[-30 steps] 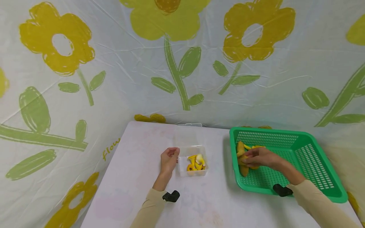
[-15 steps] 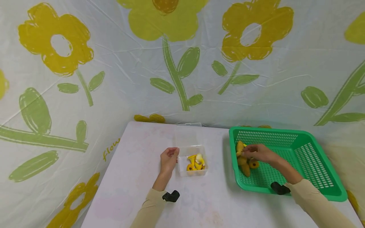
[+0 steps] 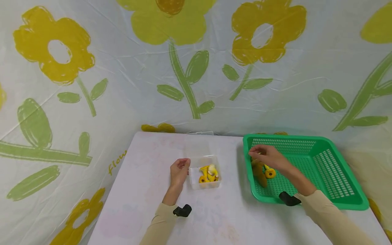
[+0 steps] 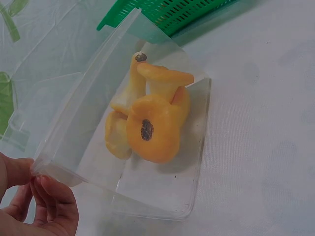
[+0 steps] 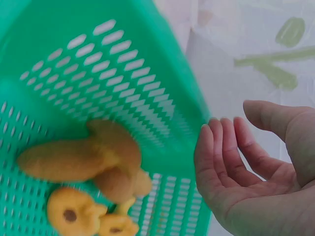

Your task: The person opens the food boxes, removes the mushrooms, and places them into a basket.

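Observation:
My left hand [image 3: 179, 172] pinches the left rim of a clear plastic box [image 4: 152, 196] between thumb and fingertips. Inside lie several yellow mushrooms [image 4: 157, 142] with dark spots, some overlapping. My right hand [image 3: 269, 158] hangs over the far left corner of the green basket [image 3: 294, 190]. In the right wrist view its fingers are loosely bent, the thumb stands apart, and nothing lies between them. Below it in the basket rests a brown knobbly piece like a ginger root [image 5: 64, 160], beside yellow mushrooms [image 5: 71, 211]. In the head view my right hand partly hides the brown piece.
The box's clear lid [image 3: 197, 147] lies folded back behind it. A white table [image 3: 147, 190] carries box and basket. Flower-printed cloth [image 3: 137, 85] hangs behind and at the left. The basket's raised rim stands between my right hand and the box.
My right hand has let go of the brown piece and moved up and left, uncovering a yellow mushroom beside it. My left hand has stayed at the box rim. The head view has shifted slightly.

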Demonstrator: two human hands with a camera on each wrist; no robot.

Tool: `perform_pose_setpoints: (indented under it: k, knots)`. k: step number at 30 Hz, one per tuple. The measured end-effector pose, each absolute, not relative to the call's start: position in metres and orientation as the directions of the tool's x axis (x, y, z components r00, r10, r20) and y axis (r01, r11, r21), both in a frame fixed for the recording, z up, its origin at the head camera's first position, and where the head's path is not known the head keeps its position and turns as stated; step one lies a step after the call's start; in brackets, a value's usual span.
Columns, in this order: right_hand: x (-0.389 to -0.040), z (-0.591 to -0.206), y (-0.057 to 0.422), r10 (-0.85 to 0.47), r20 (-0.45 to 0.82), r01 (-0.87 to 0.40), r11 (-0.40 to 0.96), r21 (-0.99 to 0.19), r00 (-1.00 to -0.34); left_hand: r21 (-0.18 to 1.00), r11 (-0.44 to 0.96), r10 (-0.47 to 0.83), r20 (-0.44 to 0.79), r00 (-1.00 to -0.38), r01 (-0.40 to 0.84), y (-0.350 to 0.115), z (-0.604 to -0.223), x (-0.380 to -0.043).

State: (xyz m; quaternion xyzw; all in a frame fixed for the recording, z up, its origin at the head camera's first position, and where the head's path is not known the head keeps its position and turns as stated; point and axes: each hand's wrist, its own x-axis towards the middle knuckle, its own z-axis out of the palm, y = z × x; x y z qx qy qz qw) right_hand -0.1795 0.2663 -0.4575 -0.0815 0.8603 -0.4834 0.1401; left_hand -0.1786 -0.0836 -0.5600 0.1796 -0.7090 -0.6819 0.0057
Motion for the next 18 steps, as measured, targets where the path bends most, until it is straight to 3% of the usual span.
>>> perform_pose_setpoints:
  k: [9, 18]
  knots:
    - [-0.181, -0.462, 0.232, -0.279, -0.089, -0.038, 0.417, -0.908, -0.956, 0.973, -0.015, -0.267, -0.225, -0.937, -0.23, -0.084, -0.561, -0.178]
    - [-0.184, -0.47, 0.196, -0.238, -0.108, -0.01, 0.447, -0.895, -0.965, 0.968, -0.009, -0.273, -0.244, -0.931, -0.251, -0.084, -0.561, -0.178]
